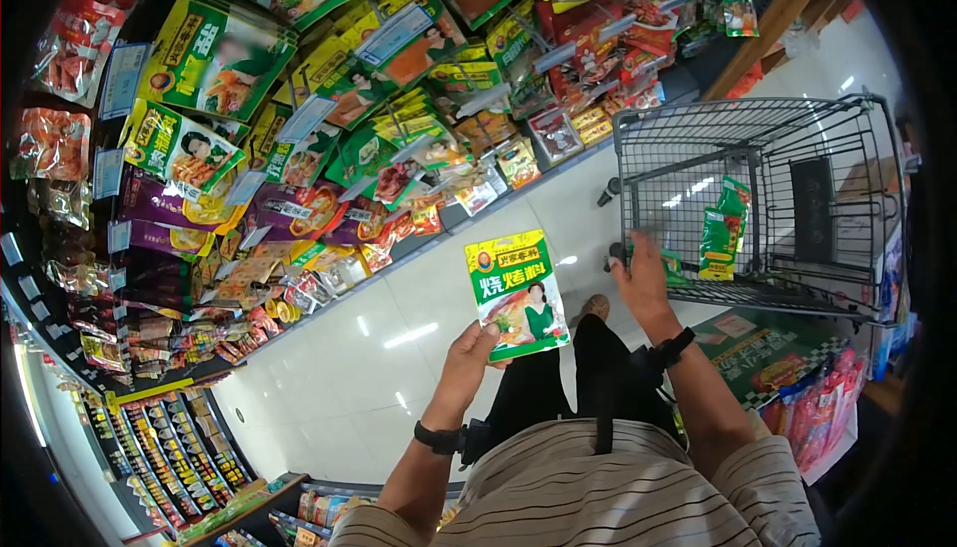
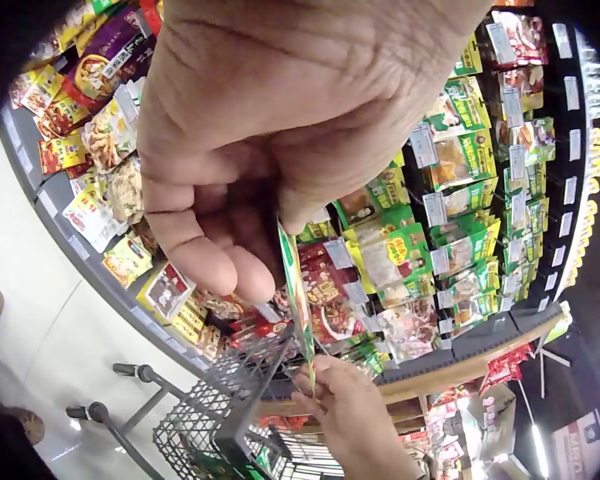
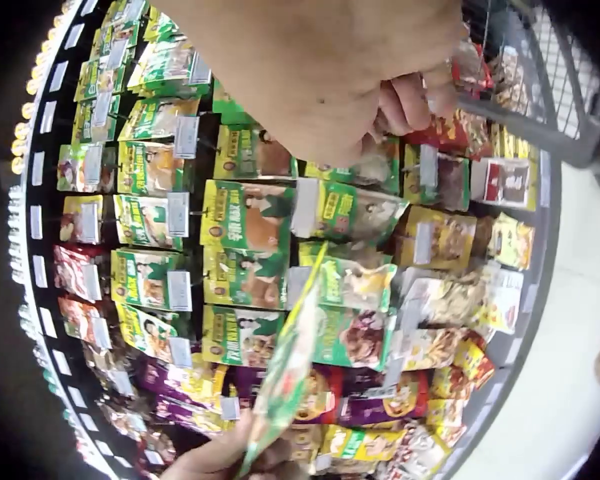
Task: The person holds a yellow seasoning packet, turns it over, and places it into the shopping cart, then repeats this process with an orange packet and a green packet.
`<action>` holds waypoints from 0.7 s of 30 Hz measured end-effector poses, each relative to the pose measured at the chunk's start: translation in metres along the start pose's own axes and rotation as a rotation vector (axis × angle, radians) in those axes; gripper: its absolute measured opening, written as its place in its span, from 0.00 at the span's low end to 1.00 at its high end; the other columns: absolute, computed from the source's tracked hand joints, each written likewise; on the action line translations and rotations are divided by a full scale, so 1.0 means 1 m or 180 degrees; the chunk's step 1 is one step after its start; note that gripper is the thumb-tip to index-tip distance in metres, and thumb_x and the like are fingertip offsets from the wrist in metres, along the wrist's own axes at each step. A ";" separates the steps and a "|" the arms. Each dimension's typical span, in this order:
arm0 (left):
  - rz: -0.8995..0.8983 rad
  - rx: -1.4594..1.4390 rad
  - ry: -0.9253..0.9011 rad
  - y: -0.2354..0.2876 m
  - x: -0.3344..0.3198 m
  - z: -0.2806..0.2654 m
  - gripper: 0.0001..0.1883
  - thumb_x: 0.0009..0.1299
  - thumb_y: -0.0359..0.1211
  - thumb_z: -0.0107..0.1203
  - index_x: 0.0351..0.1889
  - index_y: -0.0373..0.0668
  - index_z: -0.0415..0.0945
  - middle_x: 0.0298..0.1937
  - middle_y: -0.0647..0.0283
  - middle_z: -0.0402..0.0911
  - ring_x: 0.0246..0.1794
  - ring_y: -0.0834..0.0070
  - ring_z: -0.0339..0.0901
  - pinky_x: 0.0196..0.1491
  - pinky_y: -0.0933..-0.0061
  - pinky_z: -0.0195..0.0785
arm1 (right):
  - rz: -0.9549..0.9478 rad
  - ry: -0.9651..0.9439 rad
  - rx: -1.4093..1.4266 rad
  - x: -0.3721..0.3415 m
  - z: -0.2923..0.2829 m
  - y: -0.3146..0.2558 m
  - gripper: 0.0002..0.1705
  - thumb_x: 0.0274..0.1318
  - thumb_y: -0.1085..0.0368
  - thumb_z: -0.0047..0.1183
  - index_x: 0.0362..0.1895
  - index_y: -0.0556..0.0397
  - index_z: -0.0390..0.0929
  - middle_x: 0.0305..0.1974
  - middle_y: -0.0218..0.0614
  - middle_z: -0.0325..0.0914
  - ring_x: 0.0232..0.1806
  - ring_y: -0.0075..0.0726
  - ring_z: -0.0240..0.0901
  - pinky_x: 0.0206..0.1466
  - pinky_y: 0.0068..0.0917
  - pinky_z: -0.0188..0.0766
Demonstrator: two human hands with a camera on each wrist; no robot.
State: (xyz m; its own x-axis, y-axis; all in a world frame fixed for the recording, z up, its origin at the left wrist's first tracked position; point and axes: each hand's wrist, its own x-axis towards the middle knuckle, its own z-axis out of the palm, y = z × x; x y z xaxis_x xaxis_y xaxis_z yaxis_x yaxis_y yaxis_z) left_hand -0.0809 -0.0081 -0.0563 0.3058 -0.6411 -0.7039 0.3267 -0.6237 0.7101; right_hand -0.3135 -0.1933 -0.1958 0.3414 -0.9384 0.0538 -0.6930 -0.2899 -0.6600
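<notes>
In the head view, my left hand (image 1: 464,360) pinches a green and yellow seasoning packet (image 1: 514,293) by its lower left corner, thumb on the front. The packet's printed face is turned up toward me. Seen edge-on, the same packet (image 2: 298,290) runs down from the fingers in the left wrist view. My right hand (image 1: 645,278) is at the near left side of the shopping cart, apart from the packet, its fingers relaxed and holding nothing. Inside the wire cart (image 1: 688,121) lie green packets (image 1: 726,233). The right wrist view shows the right hand (image 3: 350,80) with loosely bent fingers.
A long shelf of hanging seasoning packets (image 1: 214,59) with price tags runs along the left and front. Pale floor tiles (image 1: 339,378) lie between shelf and legs. On the right, below the cart, are a green printed board (image 1: 743,348) and red-pink packages (image 1: 822,408).
</notes>
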 end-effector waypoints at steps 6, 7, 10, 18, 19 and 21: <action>-0.0003 0.0080 -0.0080 -0.001 0.005 0.004 0.19 0.80 0.41 0.48 0.59 0.39 0.75 0.45 0.66 0.84 0.37 0.83 0.79 0.39 0.79 0.74 | 0.1162 -0.1451 -0.0351 -0.012 0.022 0.024 0.34 0.58 0.52 0.57 0.60 0.61 0.64 0.50 0.60 0.77 0.51 0.65 0.76 0.53 0.52 0.74; -0.0003 0.0079 -0.0097 0.000 0.005 0.005 0.19 0.80 0.41 0.48 0.59 0.39 0.75 0.45 0.66 0.84 0.37 0.83 0.79 0.39 0.78 0.74 | 0.1216 -0.1508 -0.0395 -0.010 0.022 0.023 0.34 0.58 0.51 0.57 0.60 0.61 0.64 0.50 0.59 0.78 0.51 0.65 0.77 0.54 0.52 0.74; 0.0009 0.0073 -0.0101 0.001 0.008 0.006 0.18 0.80 0.41 0.48 0.58 0.39 0.76 0.43 0.66 0.84 0.36 0.82 0.79 0.38 0.79 0.74 | 0.1261 -0.1570 -0.0486 -0.007 0.022 0.024 0.34 0.58 0.50 0.56 0.60 0.61 0.64 0.50 0.58 0.79 0.51 0.63 0.77 0.54 0.51 0.74; 0.0023 0.0006 -0.0032 0.002 0.017 0.014 0.17 0.81 0.41 0.47 0.56 0.38 0.77 0.41 0.65 0.83 0.34 0.81 0.79 0.38 0.79 0.75 | 0.1121 -0.1354 -0.0628 0.002 0.034 0.035 0.36 0.58 0.44 0.50 0.58 0.63 0.69 0.48 0.56 0.80 0.51 0.59 0.79 0.55 0.47 0.76; 0.0033 0.0001 -0.0025 0.003 0.018 0.015 0.17 0.81 0.41 0.47 0.56 0.38 0.77 0.41 0.65 0.83 0.34 0.81 0.79 0.38 0.79 0.74 | 0.1134 -0.1375 -0.0692 0.004 0.036 0.036 0.36 0.59 0.44 0.50 0.58 0.63 0.69 0.47 0.56 0.81 0.50 0.59 0.79 0.54 0.47 0.76; 0.0035 -0.0006 0.0002 0.005 0.017 0.016 0.17 0.80 0.41 0.47 0.55 0.38 0.77 0.41 0.65 0.83 0.34 0.81 0.79 0.38 0.79 0.74 | 0.1167 -0.1437 -0.0814 0.006 0.039 0.034 0.36 0.60 0.44 0.49 0.58 0.63 0.69 0.46 0.55 0.81 0.49 0.59 0.80 0.53 0.47 0.77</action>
State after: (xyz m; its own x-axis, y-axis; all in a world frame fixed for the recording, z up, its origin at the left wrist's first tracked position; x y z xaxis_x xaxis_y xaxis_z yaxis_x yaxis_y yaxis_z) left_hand -0.0882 -0.0293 -0.0640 0.3099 -0.6477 -0.6960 0.3249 -0.6158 0.7178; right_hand -0.3104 -0.2016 -0.2477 0.2486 -0.8297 -0.4998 -0.9264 -0.0530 -0.3727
